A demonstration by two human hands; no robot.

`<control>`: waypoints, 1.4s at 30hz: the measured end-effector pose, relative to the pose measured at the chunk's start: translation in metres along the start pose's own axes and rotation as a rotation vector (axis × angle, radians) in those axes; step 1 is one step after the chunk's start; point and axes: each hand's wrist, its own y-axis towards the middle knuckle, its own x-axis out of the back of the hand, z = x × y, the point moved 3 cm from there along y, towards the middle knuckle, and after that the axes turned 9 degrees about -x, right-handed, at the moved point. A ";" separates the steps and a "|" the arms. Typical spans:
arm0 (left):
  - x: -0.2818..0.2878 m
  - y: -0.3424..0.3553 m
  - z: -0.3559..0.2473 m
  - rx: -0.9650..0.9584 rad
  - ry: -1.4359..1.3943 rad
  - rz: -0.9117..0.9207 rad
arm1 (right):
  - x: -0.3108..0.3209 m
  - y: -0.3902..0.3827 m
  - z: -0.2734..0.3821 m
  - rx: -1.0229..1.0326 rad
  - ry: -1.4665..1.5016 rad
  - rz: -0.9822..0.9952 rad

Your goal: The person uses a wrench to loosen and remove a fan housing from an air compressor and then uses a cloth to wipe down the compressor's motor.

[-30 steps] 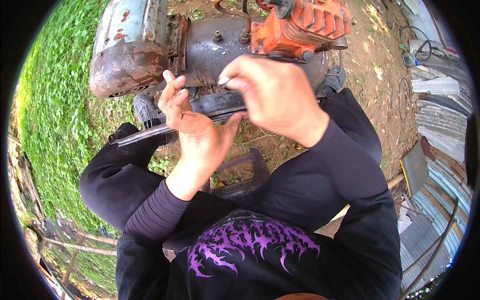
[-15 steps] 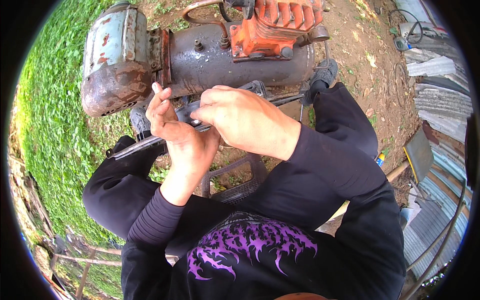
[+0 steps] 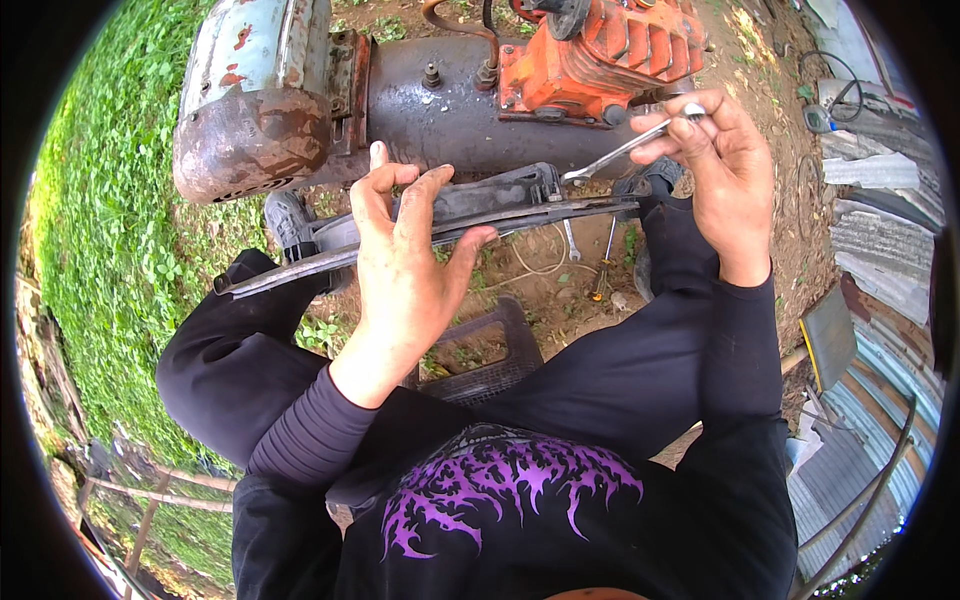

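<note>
My right hand (image 3: 735,185) is raised on the right, gripping a silver wrench (image 3: 632,148) between thumb and fingers. The wrench's free end points down-left, close to the right end of a long dark bar-like part (image 3: 300,268). This part lies slantwise in front of the compressor tank (image 3: 430,125), with a raised black housing (image 3: 490,195) along its far side. Over the part's middle is my left hand (image 3: 405,255), fingers spread and thumb stretched out. It hides some of the bar behind it; whether it touches the bar is unclear.
A worn electric motor (image 3: 250,110) and an orange finned pump head (image 3: 570,75) sit on the tank. Another wrench (image 3: 572,242) and a screwdriver (image 3: 601,278) are below the bar. A black plastic grid (image 3: 490,383) lies between my legs; corrugated sheets (image 3: 885,215) line the right.
My right hand has moved away from my left hand, up and right, bringing the wrench into view. My left hand has shifted right, its fingers spreading. The compressor now appears further right.
</note>
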 end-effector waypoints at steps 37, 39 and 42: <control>-0.014 -0.002 0.015 -0.154 -0.007 -0.269 | -0.071 0.015 0.036 0.397 -0.569 0.261; -0.014 -0.004 0.015 -0.141 0.017 -0.287 | -0.108 0.017 0.022 0.503 -0.569 0.287; -0.017 -0.007 0.015 -0.155 0.002 -0.358 | -0.148 0.010 0.001 0.479 -0.791 0.310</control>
